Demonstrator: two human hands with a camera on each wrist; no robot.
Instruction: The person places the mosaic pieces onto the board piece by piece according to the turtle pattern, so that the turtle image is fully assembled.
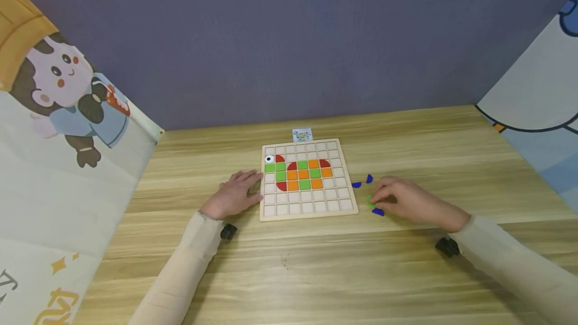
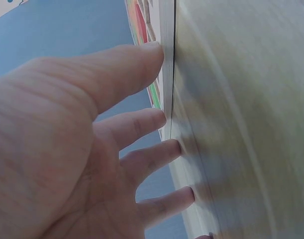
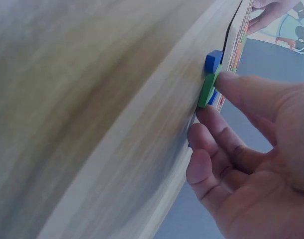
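A square wooden grid board [image 1: 309, 217] lies on the table. Red, green and orange pieces and a white eye piece [image 1: 269, 159] fill some of its cells. My left hand [image 1: 232, 195] has its fingers spread, with thumb and fingertips along the board's left edge. To the right of the board, my right hand [image 1: 408, 202] pinches a green piece [image 3: 207, 90] between thumb and index finger, low at the tabletop. Close by lie a blue piece [image 1: 378, 212] in front of the green one and two more blue pieces, one [image 1: 356, 185] beside the board's right edge and another [image 1: 369, 178] farther back.
Behind the board lies a small picture card [image 1: 302, 135] with a colored design. The wood-grain table [image 1: 289, 275] meets a dark blue-grey panel [image 1: 289, 49] at the back. Cartoon-printed walls stand to the left and right.
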